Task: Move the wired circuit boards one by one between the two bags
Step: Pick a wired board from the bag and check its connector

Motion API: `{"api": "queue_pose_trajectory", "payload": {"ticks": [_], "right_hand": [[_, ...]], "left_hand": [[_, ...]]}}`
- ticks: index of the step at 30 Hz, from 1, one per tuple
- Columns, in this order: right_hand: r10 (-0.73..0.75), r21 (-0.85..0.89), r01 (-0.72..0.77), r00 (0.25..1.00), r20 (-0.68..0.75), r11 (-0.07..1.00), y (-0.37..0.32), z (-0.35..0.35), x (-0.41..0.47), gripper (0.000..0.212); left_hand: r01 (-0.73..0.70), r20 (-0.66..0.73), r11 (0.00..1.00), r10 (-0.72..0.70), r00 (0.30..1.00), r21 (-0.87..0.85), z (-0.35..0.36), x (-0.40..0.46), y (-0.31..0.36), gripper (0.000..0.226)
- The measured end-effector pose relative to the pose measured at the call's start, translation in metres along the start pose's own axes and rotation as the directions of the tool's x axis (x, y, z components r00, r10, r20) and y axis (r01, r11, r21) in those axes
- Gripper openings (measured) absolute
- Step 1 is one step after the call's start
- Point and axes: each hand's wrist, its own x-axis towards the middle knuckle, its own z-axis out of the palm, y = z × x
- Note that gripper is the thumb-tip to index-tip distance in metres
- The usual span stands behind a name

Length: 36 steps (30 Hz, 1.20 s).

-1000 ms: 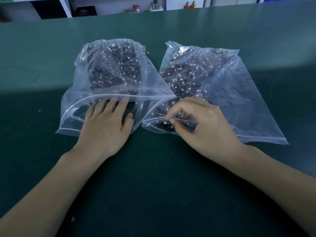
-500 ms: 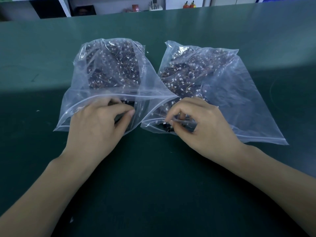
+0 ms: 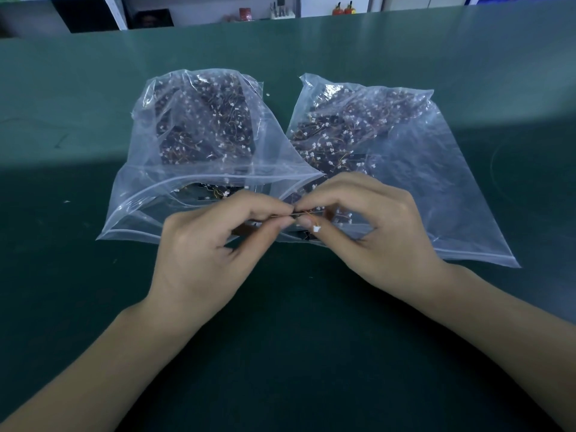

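Observation:
Two clear zip bags lie side by side on the green table, both full of dark wired circuit boards with white connectors. The left bag (image 3: 174,194) has its mouth gaping toward me; the right bag (image 3: 442,182) lies beside it. Between the two mouths my left hand (image 3: 212,247) and my right hand (image 3: 371,232) meet, both pinching one thin wired circuit board (image 3: 299,215) edge-on. Its orange wire and white connector (image 3: 316,228) hang under my right fingers.
The green table (image 3: 93,104) stretches far on all sides of the bags. Shelves and small items stand beyond its far edge (image 3: 280,10). A few small specks lie on the mat left of the bags.
My left hand has come out of the left bag's mouth and moved right to meet my right hand. My right hand has lifted a board from the right bag's mouth; both now pinch it.

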Motion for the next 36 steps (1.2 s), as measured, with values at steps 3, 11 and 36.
{"api": "queue_pose_trajectory", "payload": {"ticks": [3,11,36], "right_hand": [[0.007,0.05,-0.005,0.999,-0.038,0.999,-0.0013,0.0001,-0.0004,0.01],[0.008,0.086,-0.003,0.998,-0.058,0.996,-0.0035,-0.0011,0.0013,0.005],[0.157,0.208,-0.152,0.988,-0.007,0.966,-0.0048,0.001,0.0002,0.008]], "left_hand": [[0.052,-0.001,0.998,-0.052,0.999,-0.032,-0.0004,0.0001,-0.0027,0.014],[0.06,0.014,0.998,-0.059,0.998,-0.03,0.0018,-0.0006,-0.0023,0.007],[-0.015,0.038,1.0,0.015,0.999,0.0,-0.0007,0.0023,-0.0021,0.002]]}}
